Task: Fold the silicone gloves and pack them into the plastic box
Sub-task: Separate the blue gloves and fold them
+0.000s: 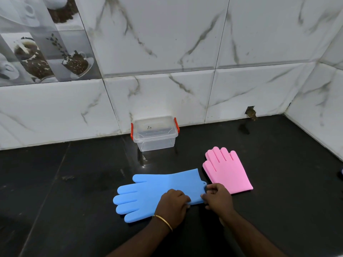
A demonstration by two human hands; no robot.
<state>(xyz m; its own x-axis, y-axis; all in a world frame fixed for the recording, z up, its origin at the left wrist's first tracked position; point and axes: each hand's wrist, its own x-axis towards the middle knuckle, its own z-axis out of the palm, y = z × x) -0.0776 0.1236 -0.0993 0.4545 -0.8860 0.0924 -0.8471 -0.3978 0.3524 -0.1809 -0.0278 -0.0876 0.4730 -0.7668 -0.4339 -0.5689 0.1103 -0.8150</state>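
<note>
A blue silicone glove (148, 190) lies flat on the black counter (74, 191), fingers pointing left, cuff to the right. My left hand (172, 205) pinches the near edge of its cuff. My right hand (218, 197) grips the cuff's right corner. A pink silicone glove (227, 170) lies to the right, fingers pointing away, shorter than the blue one as if folded. A clear plastic box (155, 133) with red side clips and its lid on stands against the wall behind the gloves.
White marble-pattern wall tiles (185, 89) close off the counter at the back and on the right, forming a corner. A small hole (250, 112) shows at the wall's base. A dark object (341, 173) peeks in at the right edge.
</note>
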